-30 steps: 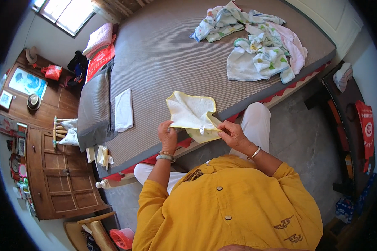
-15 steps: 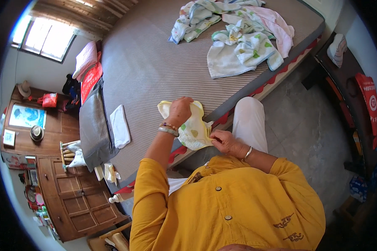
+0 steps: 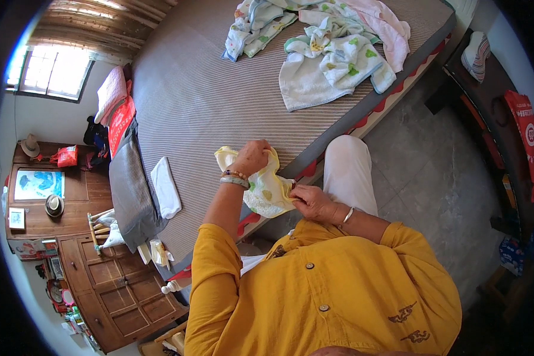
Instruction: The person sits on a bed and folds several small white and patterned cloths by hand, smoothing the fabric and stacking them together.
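Note:
A small white towel (image 3: 263,193) with a yellow edge and pale green and yellow spots is stretched between my hands at the bed's near edge. My left hand (image 3: 252,157), wearing beads and a bangle at the wrist, has its fingers closed on the towel's upper part. At the towel's right corner, my right hand (image 3: 315,203) pinches the yellow edge. Part of the cloth is hidden beneath my left hand. To the left of it on the mattress lies a folded white cloth (image 3: 165,187).
A loose heap of patterned towels (image 3: 338,59) lies at the bed's far right. The striped mattress (image 3: 202,89) fills the middle. Dark grey bedding (image 3: 133,190) hangs at the left, near a wooden cabinet (image 3: 118,285). On the right stands a dark bench (image 3: 486,101) with a shoe (image 3: 476,56).
The view has shifted slightly, so the bed and heap sit a little further left. Both hands keep hold of the towel, and its lower part has bunched up somewhat.

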The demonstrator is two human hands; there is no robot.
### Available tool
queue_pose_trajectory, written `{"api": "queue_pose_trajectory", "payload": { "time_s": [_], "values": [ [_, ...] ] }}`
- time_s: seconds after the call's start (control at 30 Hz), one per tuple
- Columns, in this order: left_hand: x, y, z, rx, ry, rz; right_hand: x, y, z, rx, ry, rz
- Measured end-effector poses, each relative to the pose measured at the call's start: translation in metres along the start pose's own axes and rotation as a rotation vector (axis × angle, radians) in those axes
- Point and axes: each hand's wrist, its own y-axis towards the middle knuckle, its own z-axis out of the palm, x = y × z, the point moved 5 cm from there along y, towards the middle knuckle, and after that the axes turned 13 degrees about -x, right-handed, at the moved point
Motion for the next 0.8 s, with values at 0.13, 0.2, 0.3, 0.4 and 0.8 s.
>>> {"api": "queue_pose_trajectory", "payload": {
  "time_s": [0.13, 0.2, 0.3, 0.4, 0.8],
  "values": [
    [0.002, 0.0, 0.0, -0.096, -0.062, -0.09, -0.005, 0.001, 0.001, -0.003, 0.013, -0.015],
    [-0.005, 0.0, -0.002, -0.073, -0.073, -0.073, -0.008, -0.001, 0.001, -0.007, 0.017, 0.008],
    [-0.006, -0.002, 0.003, -0.064, -0.015, -0.025, -0.005, 0.0, 0.001, -0.016, 0.012, -0.001],
    [-0.005, -0.002, 0.007, -0.074, 0.111, 0.002, -0.003, -0.002, 0.001, -0.009, 0.018, 0.019],
    [0.052, -0.097, -0.091, -0.619, -0.285, -0.117, 0.001, 0.008, -0.012, -0.138, -0.067, -0.095]
  ]
}}
